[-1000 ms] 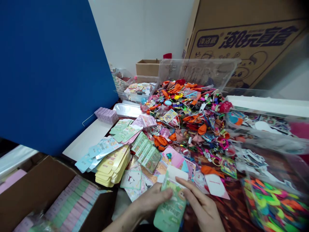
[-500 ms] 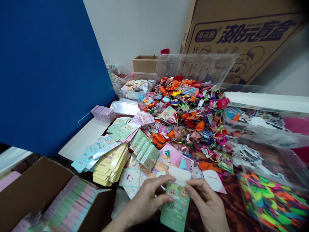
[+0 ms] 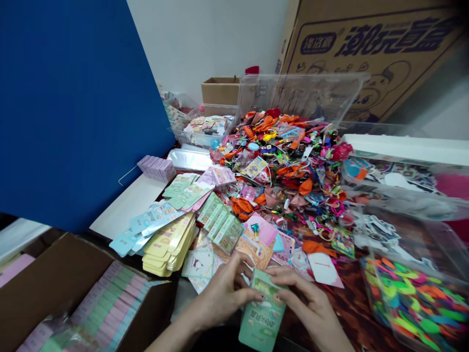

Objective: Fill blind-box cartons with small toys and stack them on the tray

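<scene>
A small green printed card box [image 3: 262, 318] stands between my hands at the bottom centre, its top end folded over. My left hand [image 3: 234, 288] pinches its left side, thumb on the front face. On the right side, my right hand [image 3: 304, 300] grips the upper edge with fingers over the top and thumb on the front. Just beyond lie several filled green boxes [image 3: 222, 225] in a row. To their left are a fanned stack of flat yellow cartons [image 3: 168, 247], flat blue cartons [image 3: 146, 225] and flat green cartons [image 3: 188, 190].
A large heap of small colourful toys and balloons [image 3: 278, 156] covers the table's middle. At right stands a clear tub of bright plastic pieces [image 3: 421, 303]. An open carton [image 3: 142, 313] with rows of pastel boxes sits lower left, below a blue panel [image 3: 80, 107].
The white top flap of the green box stood up before; now it is folded down and the top is closed. My right hand's fingers have moved over the top edge.
</scene>
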Tool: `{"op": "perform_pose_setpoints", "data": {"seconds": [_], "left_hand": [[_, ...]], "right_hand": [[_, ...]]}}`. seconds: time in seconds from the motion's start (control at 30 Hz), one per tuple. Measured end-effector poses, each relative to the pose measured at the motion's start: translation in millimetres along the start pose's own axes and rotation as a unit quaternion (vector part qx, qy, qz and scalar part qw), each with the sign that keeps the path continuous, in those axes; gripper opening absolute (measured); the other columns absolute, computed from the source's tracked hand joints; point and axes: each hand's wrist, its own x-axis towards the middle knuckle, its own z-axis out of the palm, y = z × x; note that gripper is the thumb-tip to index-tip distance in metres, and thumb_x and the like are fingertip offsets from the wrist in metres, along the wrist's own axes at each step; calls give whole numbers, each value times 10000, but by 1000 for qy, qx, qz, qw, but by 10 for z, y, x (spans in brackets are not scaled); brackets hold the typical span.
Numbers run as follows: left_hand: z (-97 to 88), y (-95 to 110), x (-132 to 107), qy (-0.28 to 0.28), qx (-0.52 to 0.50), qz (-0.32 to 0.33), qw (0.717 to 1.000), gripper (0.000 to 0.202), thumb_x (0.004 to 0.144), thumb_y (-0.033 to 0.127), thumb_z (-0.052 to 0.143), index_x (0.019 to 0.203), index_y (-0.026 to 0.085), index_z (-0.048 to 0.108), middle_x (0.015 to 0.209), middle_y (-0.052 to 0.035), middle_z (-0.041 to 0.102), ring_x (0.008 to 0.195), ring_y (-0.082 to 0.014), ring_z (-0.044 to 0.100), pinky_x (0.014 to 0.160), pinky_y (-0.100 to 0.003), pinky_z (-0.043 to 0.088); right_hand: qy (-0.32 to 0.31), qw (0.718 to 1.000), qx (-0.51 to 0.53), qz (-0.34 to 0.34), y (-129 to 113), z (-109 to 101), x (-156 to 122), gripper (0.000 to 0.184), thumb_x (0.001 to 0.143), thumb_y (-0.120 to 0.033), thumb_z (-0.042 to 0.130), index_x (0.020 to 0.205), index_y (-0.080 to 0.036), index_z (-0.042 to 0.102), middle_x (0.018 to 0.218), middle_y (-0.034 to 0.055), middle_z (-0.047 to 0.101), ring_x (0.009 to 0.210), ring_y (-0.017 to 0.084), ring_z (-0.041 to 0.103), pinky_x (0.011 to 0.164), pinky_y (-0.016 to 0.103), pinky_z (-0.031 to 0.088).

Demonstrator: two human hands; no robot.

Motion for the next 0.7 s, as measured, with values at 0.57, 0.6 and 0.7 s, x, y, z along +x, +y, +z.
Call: {"op": "perform_pose_setpoints", "data": {"seconds": [0.57, 0.6, 0.7], "left_hand": [[-17, -119, 45, -37, 17, 4, 999, 505, 761, 191, 795, 1218, 246, 587, 910, 42, 607, 652, -83, 595, 551, -168, 403], [-22, -128, 48, -36, 17, 6, 999, 499, 762, 192, 796, 1216, 246, 595, 906, 42, 607, 657, -83, 595, 555, -167, 404], [-37, -128, 49, -38, 6, 7, 999, 517, 757, 216, 811, 1232, 247, 609, 896, 42, 605, 642, -79, 573, 551, -166, 394]], "right_hand": [[-36, 996, 7, 78, -23, -58, 34, 260, 897, -422, 641, 817, -213, 773, 833, 46, 755, 809, 220, 692, 738, 279, 530], [-36, 997, -7, 65, -20, -58, 4, 237, 905, -404, 636, 867, -226, 788, 863, 48, 763, 841, 224, 702, 758, 278, 539], [-28, 998, -53, -5, -11, -22, -95, 193, 902, -329, 658, 1019, -271, 801, 1002, 63, 770, 944, 229, 719, 824, 269, 557]]}}
